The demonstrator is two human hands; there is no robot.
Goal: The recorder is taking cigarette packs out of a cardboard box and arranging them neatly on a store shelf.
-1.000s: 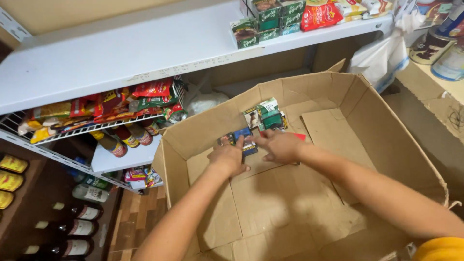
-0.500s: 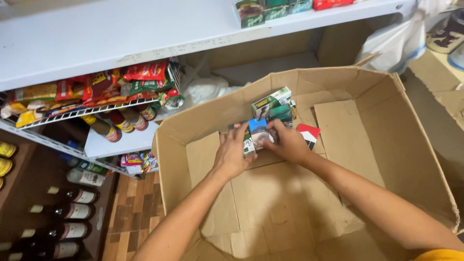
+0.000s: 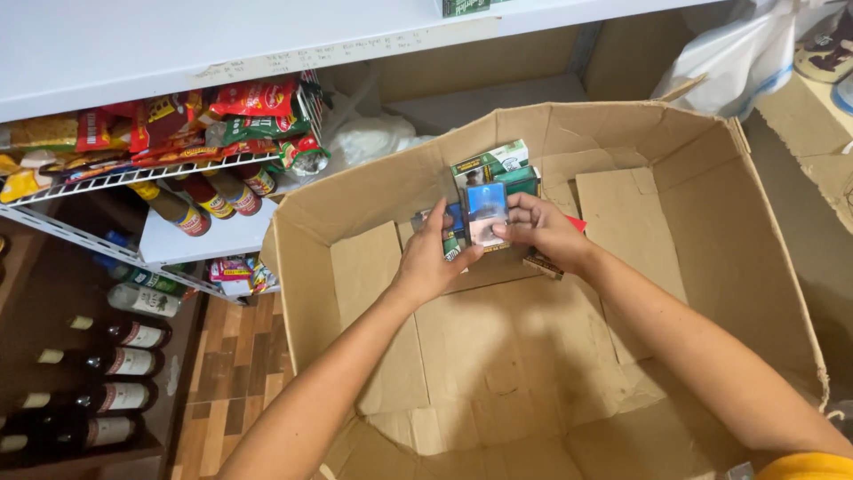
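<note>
Inside a large open cardboard box (image 3: 711,293), my left hand (image 3: 433,260) and my right hand (image 3: 544,230) hold a small stack of packs between them. The top one is a blue pack (image 3: 486,210), tilted toward me. Just behind the hands, several green and white packs (image 3: 494,167) lie against the box's far wall. A bit of red pack (image 3: 577,224) shows past my right wrist, and a small brown item (image 3: 541,265) lies under it on the box floor.
A white wire shelf (image 3: 151,173) at the left carries red and yellow snack packets and sauce bottles (image 3: 204,197). Wine bottles (image 3: 107,364) lie on a dark rack at lower left. A white plastic bag (image 3: 737,53) hangs at upper right above the box.
Both hands have lifted the stack of packs slightly off the box floor and turned the blue pack up toward the camera. The view has shifted lower and closer.
</note>
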